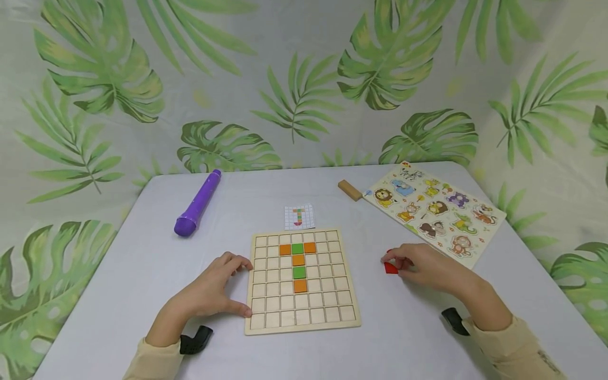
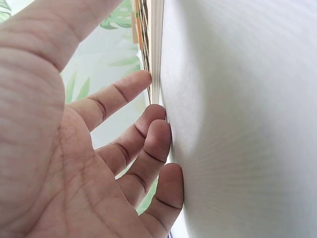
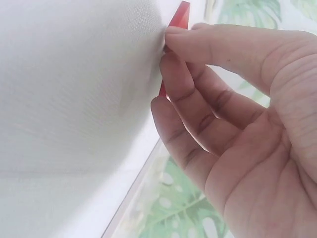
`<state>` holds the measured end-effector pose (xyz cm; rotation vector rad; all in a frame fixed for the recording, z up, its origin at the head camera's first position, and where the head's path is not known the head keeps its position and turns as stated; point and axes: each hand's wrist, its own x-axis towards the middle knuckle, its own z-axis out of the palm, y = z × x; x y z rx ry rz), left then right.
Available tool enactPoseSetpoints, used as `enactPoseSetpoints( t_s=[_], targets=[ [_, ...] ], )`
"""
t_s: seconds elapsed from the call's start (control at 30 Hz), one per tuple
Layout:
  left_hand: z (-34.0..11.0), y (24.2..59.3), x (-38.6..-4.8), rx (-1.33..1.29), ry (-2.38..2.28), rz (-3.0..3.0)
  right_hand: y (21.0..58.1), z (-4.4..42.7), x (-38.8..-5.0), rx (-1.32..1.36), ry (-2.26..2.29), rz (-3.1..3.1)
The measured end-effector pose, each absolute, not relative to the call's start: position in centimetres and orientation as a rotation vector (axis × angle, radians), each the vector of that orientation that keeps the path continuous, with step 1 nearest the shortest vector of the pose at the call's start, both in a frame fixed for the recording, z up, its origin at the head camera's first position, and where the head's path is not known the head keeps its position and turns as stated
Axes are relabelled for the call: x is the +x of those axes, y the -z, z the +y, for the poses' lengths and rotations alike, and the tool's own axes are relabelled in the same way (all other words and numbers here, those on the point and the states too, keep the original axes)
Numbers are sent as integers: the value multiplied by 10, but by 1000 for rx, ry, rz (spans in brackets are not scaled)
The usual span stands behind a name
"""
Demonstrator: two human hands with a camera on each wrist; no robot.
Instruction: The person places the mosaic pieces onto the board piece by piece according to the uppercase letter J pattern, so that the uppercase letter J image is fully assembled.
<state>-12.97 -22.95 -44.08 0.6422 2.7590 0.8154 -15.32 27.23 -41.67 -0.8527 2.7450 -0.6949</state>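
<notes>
A square wooden grid board point(image 1: 332, 321) lies on the table, with orange and green tiles point(image 1: 298, 260) forming a T in its cells. At the board's left edge is my left hand point(image 1: 209, 290), its thumb and fingers spread apart and the fingertips touching the rim. In the left wrist view, the board's side point(image 2: 155, 49) is seen edge-on beside the fingers. To the right of the board, my right hand point(image 1: 425, 266) pinches a red piece point(image 1: 391, 268) with a curved edge at the tabletop. Another bit of red point(image 3: 162, 89) shows behind the fingers in the right wrist view.
Behind the board lies a small pattern card point(image 1: 306, 215) showing a coloured figure on a grid. A purple toy microphone point(image 1: 199, 203) is at the left. At the back right are a wooden block point(image 1: 350, 190) and an animal puzzle board point(image 1: 420, 198).
</notes>
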Motion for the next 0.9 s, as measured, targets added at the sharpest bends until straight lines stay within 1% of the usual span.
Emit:
enactPoseSetpoints(
  t_s=[0.4, 0.53, 0.77, 0.9],
  targets=[
    [-229, 440, -129, 629, -809, 2758, 418, 265, -158, -835, 667, 2722],
    [-229, 440, -130, 628, -806, 2758, 419, 262, -158, -866, 680, 2713],
    [-229, 441, -130, 619, -802, 2759, 419, 257, -155, -820, 685, 2703],
    [-228, 440, -129, 619, -798, 2762, 422, 255, -154, -836, 692, 2702]
  ],
)
